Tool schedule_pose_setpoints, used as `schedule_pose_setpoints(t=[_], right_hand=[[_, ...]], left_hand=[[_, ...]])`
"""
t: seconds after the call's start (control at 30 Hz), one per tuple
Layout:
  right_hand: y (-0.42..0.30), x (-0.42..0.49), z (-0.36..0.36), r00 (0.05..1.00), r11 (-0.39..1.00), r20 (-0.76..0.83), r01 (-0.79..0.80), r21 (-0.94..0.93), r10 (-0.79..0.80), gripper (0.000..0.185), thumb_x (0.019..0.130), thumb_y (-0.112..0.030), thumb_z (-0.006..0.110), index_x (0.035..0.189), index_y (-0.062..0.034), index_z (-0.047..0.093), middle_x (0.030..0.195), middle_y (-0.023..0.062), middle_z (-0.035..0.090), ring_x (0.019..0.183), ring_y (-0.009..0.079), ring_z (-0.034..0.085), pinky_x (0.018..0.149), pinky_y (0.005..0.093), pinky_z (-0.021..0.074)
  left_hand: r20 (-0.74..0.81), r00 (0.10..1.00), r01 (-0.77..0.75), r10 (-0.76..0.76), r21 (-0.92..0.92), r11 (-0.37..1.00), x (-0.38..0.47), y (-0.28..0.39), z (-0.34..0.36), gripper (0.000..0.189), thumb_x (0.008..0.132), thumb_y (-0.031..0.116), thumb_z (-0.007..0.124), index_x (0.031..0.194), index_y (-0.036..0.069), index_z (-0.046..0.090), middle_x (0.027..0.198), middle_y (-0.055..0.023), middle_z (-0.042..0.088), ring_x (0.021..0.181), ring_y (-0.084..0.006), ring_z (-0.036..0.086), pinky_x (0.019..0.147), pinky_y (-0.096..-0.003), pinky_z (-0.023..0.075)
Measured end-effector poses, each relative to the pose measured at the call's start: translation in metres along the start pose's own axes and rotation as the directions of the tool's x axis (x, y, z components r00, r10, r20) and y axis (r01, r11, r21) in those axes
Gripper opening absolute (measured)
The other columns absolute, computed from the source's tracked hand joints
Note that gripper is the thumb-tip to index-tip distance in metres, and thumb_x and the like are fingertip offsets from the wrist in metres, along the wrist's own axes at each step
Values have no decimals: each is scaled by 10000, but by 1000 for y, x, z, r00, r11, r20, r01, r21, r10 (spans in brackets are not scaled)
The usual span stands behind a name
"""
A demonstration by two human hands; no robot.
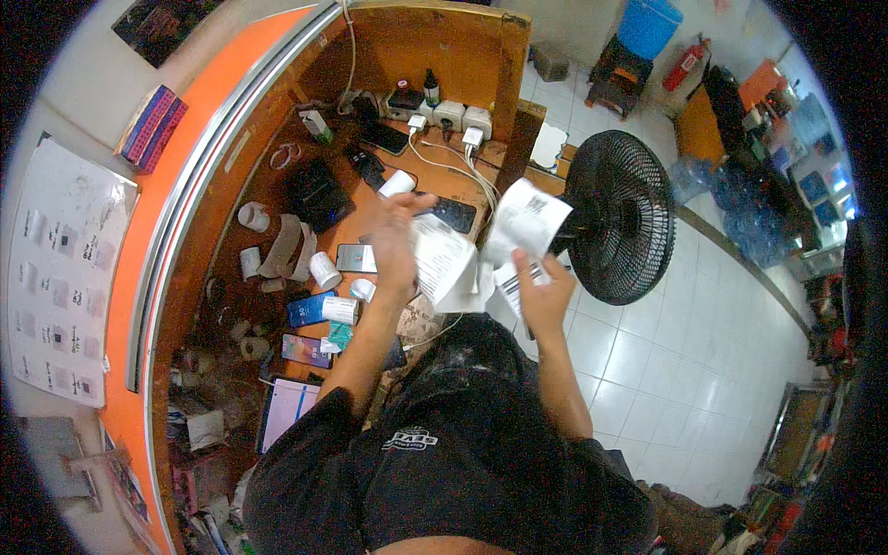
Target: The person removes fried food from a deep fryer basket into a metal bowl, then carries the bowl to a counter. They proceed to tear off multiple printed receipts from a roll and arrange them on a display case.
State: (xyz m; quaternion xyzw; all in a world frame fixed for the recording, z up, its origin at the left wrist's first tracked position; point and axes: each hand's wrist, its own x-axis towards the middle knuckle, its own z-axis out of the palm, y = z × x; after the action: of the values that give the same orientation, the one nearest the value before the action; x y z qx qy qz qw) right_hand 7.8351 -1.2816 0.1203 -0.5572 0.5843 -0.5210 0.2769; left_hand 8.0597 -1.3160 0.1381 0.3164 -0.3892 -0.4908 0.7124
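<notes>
Printed white paper slips (531, 216) are pinched between the thumb and fingers of my right hand (548, 295), over the right edge of the desk. Another slip with printed lines (444, 260) hangs folded between both hands, its left side against my left hand (397, 239). Motion blurs that hand, and its fingers point right; whether it grips the paper cannot be made out. Just beyond it lies a white paper roll (397, 184). A dark phone (454, 214) is partly covered by the slip. Below my left wrist, a phone with a lit screen (356, 258) rests on the desk.
Several phones, including a blue-screened one (309, 309), and paper rolls (325, 270) crowd the wooden desk (444, 156). White chargers (473, 137) trail cables at the back. A black fan (621, 215) stands close to my right hand. An orange partition (208, 90) bounds the left.
</notes>
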Motion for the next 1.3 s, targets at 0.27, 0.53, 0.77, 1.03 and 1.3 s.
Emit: schedule_pose_setpoints(t=[0.27,0.53,0.77,1.03,1.3], right_hand=[[-39,-22,-5,882,813,175,471,-341,-438,288,819,-75,725,1106,-99,737,950,100,748,701,278,657,661,361,473],[-95,-12,-55,852,857,-249,354,-374,-460,69,841,-132,740,872,-82,703,774,96,705,598,293,617,569,392,461],[-46,-40,18,932,894,-16,341,-291,-361,70,852,-108,710,815,-56,682,714,102,685,579,298,627,558,397,434],[-78,-35,-23,895,889,-309,174,-424,-323,211,916,-139,649,720,-78,599,647,130,612,565,345,571,532,461,380],[-66,-40,7,967,900,146,250,-357,-211,201,902,-165,605,1068,-80,678,753,157,689,621,363,627,595,453,438]], left_hand=[[214,977,191,-21,-819,541,-5,-9,-4,645,1013,607,354,1474,160,408,1441,-234,516,1299,-398,518,1091,-550,396],[-140,975,150,-175,-173,974,2,-25,14,623,1046,556,356,1505,136,324,1467,-212,497,1288,-296,536,1024,-415,492],[13,971,222,-238,-418,881,-4,-35,31,513,1084,434,340,1557,274,224,1510,-64,462,1225,-279,589,970,-439,545],[-201,971,96,-130,-168,981,-6,-26,40,419,1100,306,339,1491,190,243,1494,-140,489,1277,-286,550,1046,-407,493],[-163,978,82,-133,-288,954,-14,-27,52,402,1096,267,375,1461,169,237,1487,-162,483,1303,-286,523,1068,-419,479]])
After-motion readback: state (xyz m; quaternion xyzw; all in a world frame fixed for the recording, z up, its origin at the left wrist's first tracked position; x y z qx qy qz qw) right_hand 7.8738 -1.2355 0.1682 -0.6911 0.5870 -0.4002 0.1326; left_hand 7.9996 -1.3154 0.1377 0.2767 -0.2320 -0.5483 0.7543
